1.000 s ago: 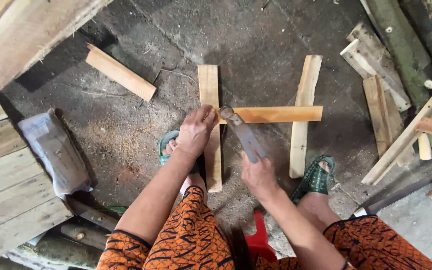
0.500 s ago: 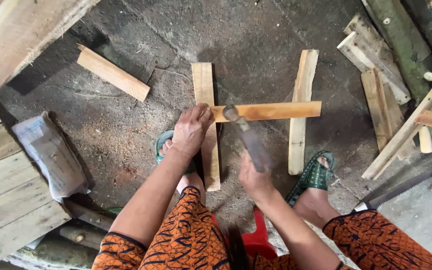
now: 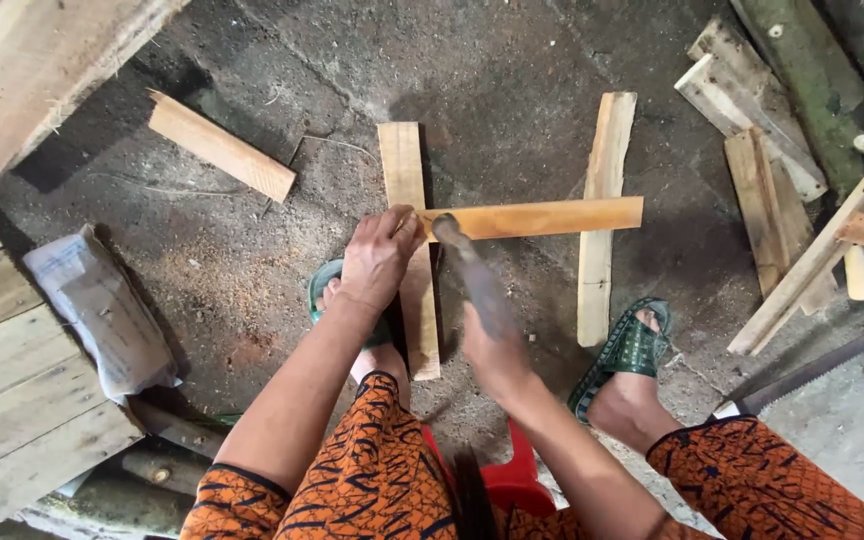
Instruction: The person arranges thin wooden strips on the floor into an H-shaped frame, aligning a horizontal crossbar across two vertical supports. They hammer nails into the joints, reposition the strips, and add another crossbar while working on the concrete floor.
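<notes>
A rough woodworking yard or shed, shown by the sawdust-strewn concrete floor point(image 3: 202, 290), cut wooden slats point(image 3: 220, 145) lying loose, stacked planks point(image 3: 12, 390), raw logs point(image 3: 802, 90), a handsaw point(image 3: 812, 365) on the ground and boards being nailed together there.

One package is seen: a grey-white wrapped packet point(image 3: 102, 310), long and flat, a little crumpled. It lies tilted on the floor point(image 3: 252, 260) at the left, just beside the stacked wooden planks point(image 3: 12, 390).
</notes>
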